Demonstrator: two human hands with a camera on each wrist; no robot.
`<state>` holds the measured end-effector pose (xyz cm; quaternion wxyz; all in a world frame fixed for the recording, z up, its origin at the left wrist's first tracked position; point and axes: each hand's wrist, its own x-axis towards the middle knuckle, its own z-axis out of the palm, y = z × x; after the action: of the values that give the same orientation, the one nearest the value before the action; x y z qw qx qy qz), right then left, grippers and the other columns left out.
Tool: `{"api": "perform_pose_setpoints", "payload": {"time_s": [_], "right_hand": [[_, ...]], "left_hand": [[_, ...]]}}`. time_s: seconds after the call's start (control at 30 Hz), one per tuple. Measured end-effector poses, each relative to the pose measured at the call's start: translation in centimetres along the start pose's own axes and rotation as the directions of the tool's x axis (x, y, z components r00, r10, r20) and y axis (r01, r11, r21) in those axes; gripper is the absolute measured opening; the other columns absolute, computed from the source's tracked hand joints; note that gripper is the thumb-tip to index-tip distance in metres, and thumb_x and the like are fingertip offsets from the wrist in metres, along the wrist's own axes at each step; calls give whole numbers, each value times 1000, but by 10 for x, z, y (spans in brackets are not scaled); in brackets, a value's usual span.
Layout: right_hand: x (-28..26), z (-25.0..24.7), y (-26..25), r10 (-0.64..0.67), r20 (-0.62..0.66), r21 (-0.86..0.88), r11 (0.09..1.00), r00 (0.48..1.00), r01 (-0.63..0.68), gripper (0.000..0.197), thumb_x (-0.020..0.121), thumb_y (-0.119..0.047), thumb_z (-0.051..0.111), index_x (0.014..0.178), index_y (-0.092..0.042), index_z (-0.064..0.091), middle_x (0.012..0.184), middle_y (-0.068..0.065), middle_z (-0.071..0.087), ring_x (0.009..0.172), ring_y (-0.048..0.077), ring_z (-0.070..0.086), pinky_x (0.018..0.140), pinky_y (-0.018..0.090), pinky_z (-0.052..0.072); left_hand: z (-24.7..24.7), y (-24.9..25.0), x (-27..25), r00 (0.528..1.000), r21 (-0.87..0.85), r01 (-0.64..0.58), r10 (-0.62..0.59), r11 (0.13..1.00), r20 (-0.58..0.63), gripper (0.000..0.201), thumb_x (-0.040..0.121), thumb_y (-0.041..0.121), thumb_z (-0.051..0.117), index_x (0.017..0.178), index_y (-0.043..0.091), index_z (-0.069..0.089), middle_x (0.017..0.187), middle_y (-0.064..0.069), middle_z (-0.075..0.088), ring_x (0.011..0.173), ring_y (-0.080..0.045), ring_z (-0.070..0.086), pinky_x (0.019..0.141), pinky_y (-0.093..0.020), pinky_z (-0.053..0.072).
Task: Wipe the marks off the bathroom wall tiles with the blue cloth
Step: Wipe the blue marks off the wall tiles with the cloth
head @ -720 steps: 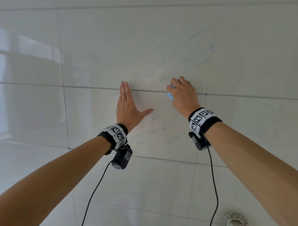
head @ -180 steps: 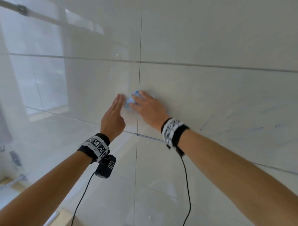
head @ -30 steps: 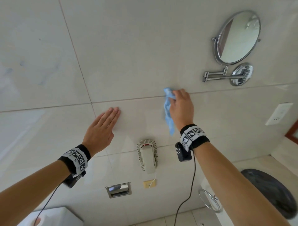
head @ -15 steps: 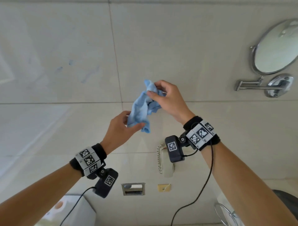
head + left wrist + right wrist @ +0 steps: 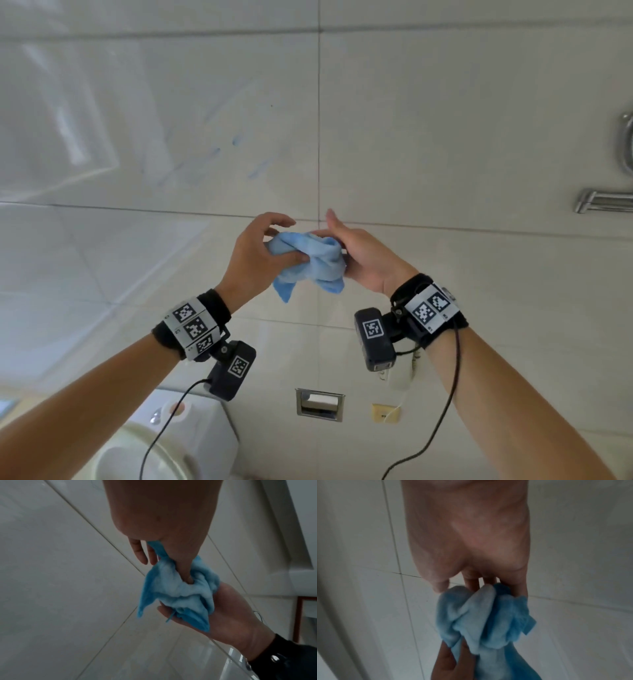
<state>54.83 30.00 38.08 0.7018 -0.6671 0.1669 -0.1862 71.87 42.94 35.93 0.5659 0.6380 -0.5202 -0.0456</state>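
Head view: your left hand (image 5: 255, 255) pinches the bunched blue cloth (image 5: 310, 263) between thumb and curled fingers, held off the wall tiles (image 5: 445, 137) between both hands. Your right hand (image 5: 363, 257) lies palm-up under the cloth's right side, fingers fairly straight. Faint blue marks (image 5: 236, 140) show on the tiles above and left of your left hand. Left wrist view: your left thumb (image 5: 184, 568) digs into the cloth (image 5: 176, 592), which rests on your flat right palm (image 5: 228, 609). Right wrist view: your right fingers (image 5: 518, 586) extend loosely against the crumpled cloth (image 5: 484, 616); your left fingers (image 5: 447, 660) grip it from below.
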Motion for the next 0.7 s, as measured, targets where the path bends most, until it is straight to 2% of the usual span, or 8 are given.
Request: {"api": "perform_pose_setpoints", "payload": {"time_s": [0.07,0.17,0.27,0.33,0.47,0.57,0.63,0.7], "right_hand": [[-3,14,0,32,138,73,996,990,-42,85,102,-73,25,142,-7,61,127,20,70,118,32,66,104,43,50],[-3,25,8,9,263,69,997,965,-28,66,108,-61,32,147,-12,55,80,43,52,73,42,50,93,46,48],[-2,32,16,42,158,118,991,987,-61,65,98,-44,68,137,7,57,113,42,57,96,43,56,91,48,52],[-4,34,15,70,87,196,977,994,-86,47,100,-31,64,127,7,62,115,29,62,95,34,63,84,40,54],[0,37,5,72,9,447,892,997,-68,35,100,-29,63,126,-5,65,110,17,69,84,24,68,73,31,57],[4,44,-2,67,-2,481,875,998,-58,44,105,-32,58,137,-3,60,122,19,67,99,29,69,86,36,60],[7,51,-4,67,29,487,870,997,-72,47,108,-33,52,146,-6,56,136,17,64,119,29,64,104,41,53],[11,57,-4,81,32,507,858,996,-86,46,107,-34,54,144,-7,58,145,15,60,127,29,60,107,42,51]], "left_hand": [[-6,-2,-2,999,2,50,-50,999,-17,54,74,34,92,121,31,65,117,12,70,104,-6,67,80,-27,55],[-14,7,-5,998,75,50,-52,996,30,30,78,28,89,104,23,76,95,8,77,85,-6,72,77,-26,56],[-21,5,-6,997,90,71,-73,993,19,32,74,34,84,100,21,71,99,9,73,80,0,67,79,-22,53],[-25,0,-10,994,-74,111,-112,991,-4,48,69,44,84,108,24,64,116,1,69,92,-6,69,86,-27,54],[-28,-1,-25,994,109,-79,86,991,-62,50,84,49,83,127,41,59,126,20,65,109,-1,64,84,-21,53],[-28,-1,-30,967,191,-248,232,950,104,57,85,61,77,136,49,57,138,25,59,124,-3,61,101,-27,53],[-29,-7,-27,961,137,-262,245,955,129,59,88,55,78,142,39,59,144,10,61,130,-20,61,105,-48,54],[-35,-6,-24,957,187,-290,281,938,74,57,87,37,84,140,29,64,140,6,64,125,-21,64,101,-50,55]]}}
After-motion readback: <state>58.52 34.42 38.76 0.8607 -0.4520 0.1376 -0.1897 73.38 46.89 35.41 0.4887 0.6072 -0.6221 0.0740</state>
